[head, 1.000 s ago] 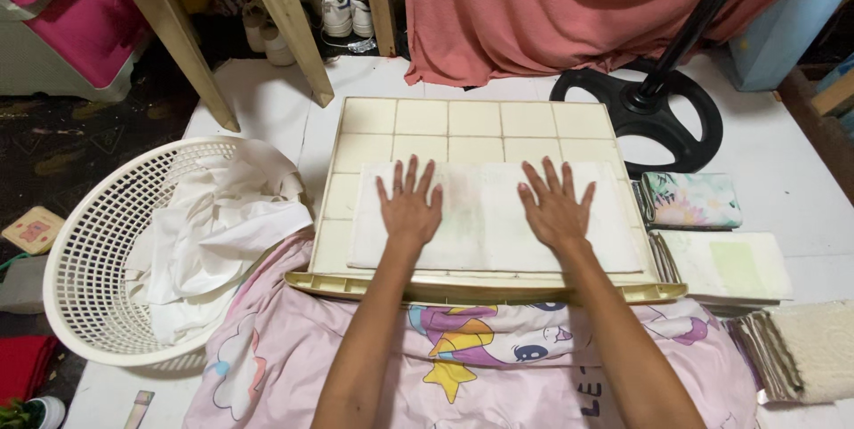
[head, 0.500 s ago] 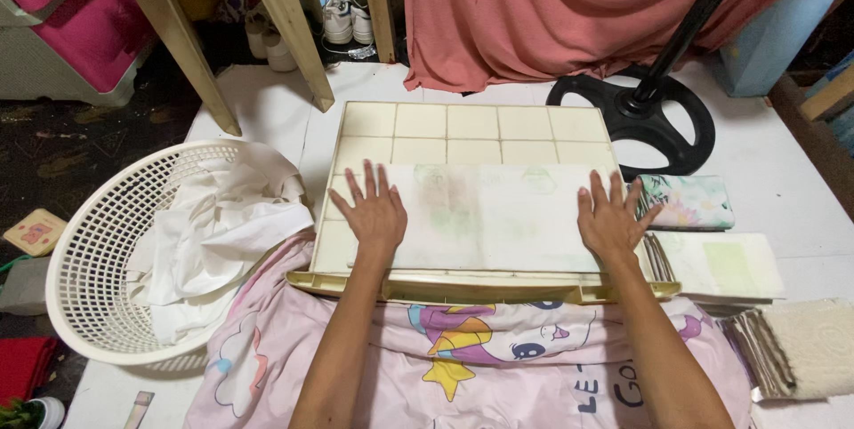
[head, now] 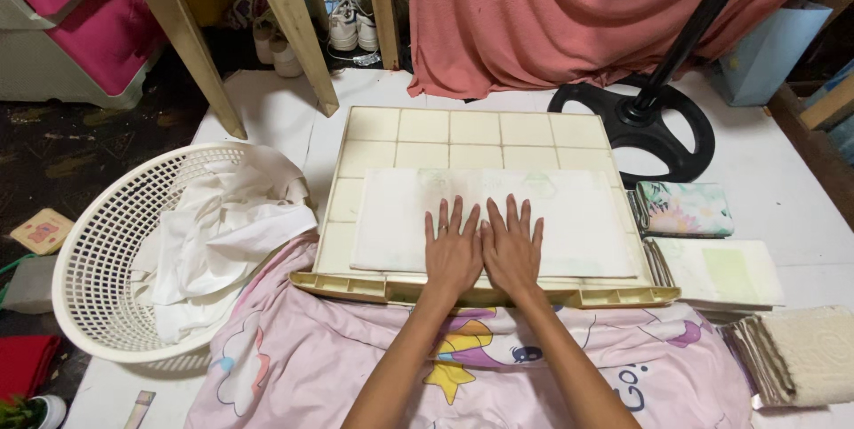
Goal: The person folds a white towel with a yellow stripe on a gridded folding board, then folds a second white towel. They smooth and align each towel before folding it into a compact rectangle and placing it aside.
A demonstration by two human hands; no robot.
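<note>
On the near half of the cream, square-gridded plastic board (head: 463, 131) lies the folded white cloth (head: 391, 220), flat and squared to the board's front edge. Both hands have come together since half a second ago, when they were pressed out at the cloth's two ends: the left hand (head: 452, 253) and right hand (head: 513, 249) now lie side by side at the cloth's near middle, thumbs touching, each grip spread flat and palm-down, pinching nothing. Judging by that, the cloth has been smoothed end to end and sits creaseless. Its right edge runs close to the board's right rim; its left edge leaves a strip of bare board. Behind the cloth the board's far rows are bare. Left of the board stands a cream perforated plastic basket (head: 98, 242) of crumpled white fabric; right of the board, folded cloths are stacked (head: 712, 242); beyond it, a black fan base (head: 640, 122).
</note>
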